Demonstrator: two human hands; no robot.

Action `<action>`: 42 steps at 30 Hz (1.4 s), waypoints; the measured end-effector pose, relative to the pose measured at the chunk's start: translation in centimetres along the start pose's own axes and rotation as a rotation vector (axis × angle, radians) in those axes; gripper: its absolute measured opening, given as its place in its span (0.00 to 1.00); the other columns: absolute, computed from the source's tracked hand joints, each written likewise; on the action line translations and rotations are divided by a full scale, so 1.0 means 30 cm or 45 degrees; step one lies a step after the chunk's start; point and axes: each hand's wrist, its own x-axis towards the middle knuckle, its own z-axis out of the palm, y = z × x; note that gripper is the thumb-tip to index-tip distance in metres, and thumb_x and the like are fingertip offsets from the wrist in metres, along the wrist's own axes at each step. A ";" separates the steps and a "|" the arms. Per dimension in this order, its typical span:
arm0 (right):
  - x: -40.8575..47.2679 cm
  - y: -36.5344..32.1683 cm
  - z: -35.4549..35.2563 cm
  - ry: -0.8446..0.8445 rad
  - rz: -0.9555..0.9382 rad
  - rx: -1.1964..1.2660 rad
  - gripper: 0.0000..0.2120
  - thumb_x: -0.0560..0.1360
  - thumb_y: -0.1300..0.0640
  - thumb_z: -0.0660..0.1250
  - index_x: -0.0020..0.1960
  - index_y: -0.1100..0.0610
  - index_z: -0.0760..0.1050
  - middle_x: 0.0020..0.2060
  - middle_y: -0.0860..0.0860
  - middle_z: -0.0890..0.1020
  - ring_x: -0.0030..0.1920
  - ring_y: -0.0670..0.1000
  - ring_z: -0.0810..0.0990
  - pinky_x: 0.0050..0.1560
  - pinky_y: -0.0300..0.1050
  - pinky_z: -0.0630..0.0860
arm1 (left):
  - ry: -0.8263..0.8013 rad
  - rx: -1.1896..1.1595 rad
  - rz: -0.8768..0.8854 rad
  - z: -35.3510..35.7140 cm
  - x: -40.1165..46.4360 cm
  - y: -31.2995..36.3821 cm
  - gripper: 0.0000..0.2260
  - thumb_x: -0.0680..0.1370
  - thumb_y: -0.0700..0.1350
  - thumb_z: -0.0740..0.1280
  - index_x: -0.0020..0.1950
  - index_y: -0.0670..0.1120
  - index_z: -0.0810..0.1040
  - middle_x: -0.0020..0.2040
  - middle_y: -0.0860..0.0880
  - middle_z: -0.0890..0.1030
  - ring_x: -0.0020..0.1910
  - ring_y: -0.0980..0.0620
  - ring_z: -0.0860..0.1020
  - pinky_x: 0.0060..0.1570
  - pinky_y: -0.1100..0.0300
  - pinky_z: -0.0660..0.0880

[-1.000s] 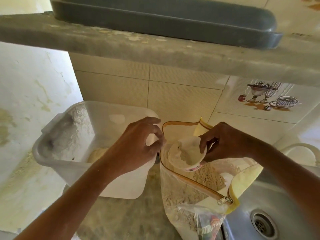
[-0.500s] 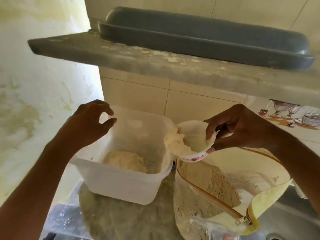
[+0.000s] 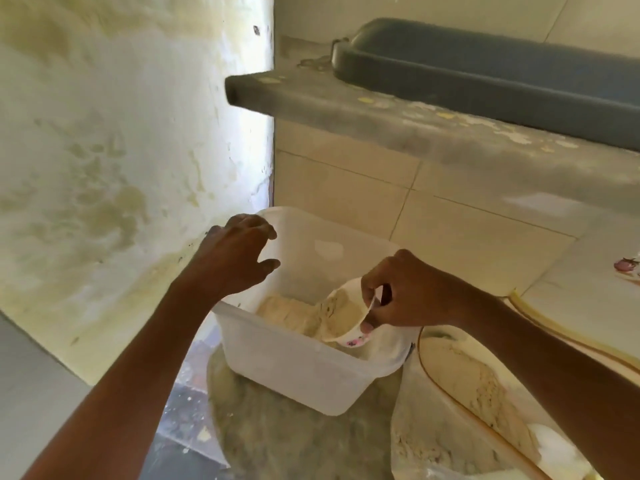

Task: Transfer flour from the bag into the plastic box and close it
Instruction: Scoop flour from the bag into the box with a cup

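A translucent plastic box [image 3: 294, 368] stands open on the counter with a heap of flour [image 3: 287, 315] inside. My right hand [image 3: 405, 292] grips a small white cup [image 3: 346, 322], tipped leftward over the box's right side, flour sliding out of it. My left hand [image 3: 239, 258] hovers over the box's far left corner with fingers spread and loosely bent, holding nothing. The open flour bag [image 3: 464, 403] with a yellow zip edge sits at the lower right, partly under my right forearm.
A grey stone shelf [image 3: 415, 123] juts out above the box, carrying a dark blue-grey lid or tray [image 3: 485, 67]. A stained wall [image 3: 121, 168] closes the left side. Tiled wall [image 3: 450, 230] stands behind. The counter edge [image 3: 214, 403] drops off at the lower left.
My right hand has carried the cup from above the bag to over the box and tipped it. The left hand stays near the box's left corner. The view has swung left.
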 end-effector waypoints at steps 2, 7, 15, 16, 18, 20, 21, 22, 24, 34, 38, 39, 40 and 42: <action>0.017 -0.007 0.007 0.000 0.039 -0.046 0.07 0.66 0.51 0.80 0.38 0.50 0.83 0.33 0.39 0.79 0.36 0.43 0.79 0.43 0.44 0.80 | -0.011 0.005 -0.001 0.000 0.001 0.001 0.24 0.77 0.56 0.73 0.71 0.49 0.76 0.73 0.51 0.74 0.76 0.48 0.67 0.65 0.43 0.72; 0.033 -0.024 0.012 -0.164 0.066 -0.085 0.08 0.68 0.48 0.80 0.43 0.48 0.84 0.37 0.38 0.77 0.39 0.43 0.78 0.42 0.37 0.73 | -0.029 0.047 0.009 0.001 0.000 0.004 0.24 0.79 0.57 0.70 0.73 0.50 0.73 0.74 0.52 0.72 0.77 0.48 0.65 0.65 0.45 0.71; 0.056 -0.064 0.015 -0.128 0.206 -0.204 0.09 0.70 0.43 0.77 0.41 0.43 0.77 0.45 0.45 0.77 0.41 0.46 0.76 0.42 0.40 0.70 | -0.023 0.040 0.014 0.001 0.000 0.005 0.25 0.79 0.58 0.69 0.74 0.50 0.72 0.75 0.52 0.72 0.77 0.48 0.64 0.66 0.44 0.70; 0.058 -0.075 0.019 -0.160 0.205 -0.235 0.09 0.71 0.43 0.76 0.43 0.44 0.78 0.45 0.45 0.75 0.41 0.46 0.76 0.42 0.41 0.70 | -0.022 0.036 0.016 0.002 -0.001 0.004 0.25 0.79 0.58 0.69 0.74 0.50 0.72 0.75 0.52 0.72 0.77 0.48 0.64 0.66 0.44 0.70; 0.056 -0.095 0.032 -0.288 0.212 -0.279 0.12 0.74 0.42 0.73 0.51 0.48 0.81 0.44 0.44 0.75 0.43 0.46 0.76 0.44 0.42 0.73 | -0.019 0.036 0.023 0.002 -0.001 0.005 0.25 0.79 0.58 0.69 0.74 0.50 0.72 0.75 0.51 0.72 0.77 0.48 0.64 0.66 0.44 0.70; 0.060 -0.097 0.041 -0.280 0.201 -0.307 0.13 0.77 0.43 0.70 0.53 0.51 0.82 0.40 0.41 0.77 0.40 0.43 0.76 0.46 0.43 0.76 | -0.014 0.033 0.023 0.000 -0.002 0.004 0.25 0.79 0.58 0.69 0.74 0.50 0.72 0.75 0.51 0.72 0.77 0.48 0.65 0.66 0.44 0.70; 0.065 -0.095 0.041 -0.245 0.210 -0.322 0.13 0.78 0.43 0.69 0.52 0.52 0.83 0.40 0.41 0.79 0.39 0.43 0.76 0.45 0.43 0.76 | -0.014 0.031 0.022 0.001 -0.003 0.004 0.25 0.79 0.58 0.69 0.74 0.50 0.72 0.75 0.51 0.72 0.77 0.48 0.65 0.66 0.44 0.70; 0.067 -0.093 0.039 -0.228 0.229 -0.348 0.14 0.78 0.43 0.69 0.52 0.53 0.82 0.41 0.44 0.81 0.40 0.45 0.78 0.45 0.44 0.77 | -0.014 0.031 0.022 0.001 -0.003 0.004 0.25 0.79 0.58 0.70 0.74 0.50 0.72 0.75 0.51 0.72 0.77 0.48 0.65 0.66 0.44 0.70; 0.075 -0.097 0.037 -0.288 0.265 -0.310 0.14 0.78 0.41 0.68 0.52 0.52 0.82 0.45 0.47 0.82 0.44 0.49 0.80 0.49 0.47 0.78 | -0.015 0.033 0.026 0.001 -0.005 0.005 0.25 0.79 0.58 0.70 0.73 0.50 0.73 0.75 0.51 0.72 0.77 0.48 0.65 0.67 0.44 0.70; 0.091 -0.097 0.040 -0.217 0.437 -0.200 0.18 0.78 0.37 0.65 0.54 0.52 0.79 0.51 0.51 0.81 0.47 0.53 0.79 0.49 0.49 0.78 | -0.016 0.037 0.032 -0.003 -0.005 0.007 0.25 0.79 0.58 0.69 0.74 0.50 0.72 0.75 0.51 0.72 0.77 0.48 0.65 0.67 0.43 0.70; 0.105 -0.100 0.047 -0.294 0.522 0.008 0.18 0.77 0.40 0.69 0.46 0.56 0.78 0.40 0.53 0.84 0.34 0.55 0.84 0.37 0.44 0.78 | -0.021 0.042 0.035 -0.004 -0.006 0.010 0.25 0.79 0.57 0.70 0.74 0.49 0.72 0.75 0.50 0.72 0.77 0.47 0.65 0.66 0.43 0.70; 0.110 -0.101 0.047 -0.272 0.551 0.017 0.18 0.78 0.40 0.69 0.47 0.57 0.77 0.39 0.53 0.82 0.32 0.54 0.83 0.35 0.43 0.78 | -0.022 0.041 0.034 -0.005 -0.005 0.010 0.25 0.79 0.57 0.70 0.74 0.49 0.72 0.75 0.50 0.72 0.77 0.48 0.65 0.66 0.43 0.70; 0.113 -0.099 0.046 -0.253 0.593 0.030 0.19 0.78 0.40 0.69 0.46 0.57 0.76 0.38 0.53 0.82 0.31 0.54 0.83 0.34 0.44 0.79 | -0.021 0.041 0.031 -0.005 -0.006 0.011 0.25 0.79 0.58 0.70 0.74 0.49 0.72 0.75 0.50 0.72 0.77 0.48 0.65 0.67 0.43 0.70; 0.127 -0.096 0.039 -0.266 0.680 0.138 0.20 0.77 0.40 0.70 0.46 0.58 0.75 0.36 0.56 0.83 0.31 0.57 0.85 0.34 0.48 0.83 | -0.020 0.042 0.030 -0.005 -0.006 0.012 0.25 0.79 0.58 0.70 0.74 0.49 0.72 0.75 0.50 0.72 0.77 0.47 0.65 0.67 0.43 0.70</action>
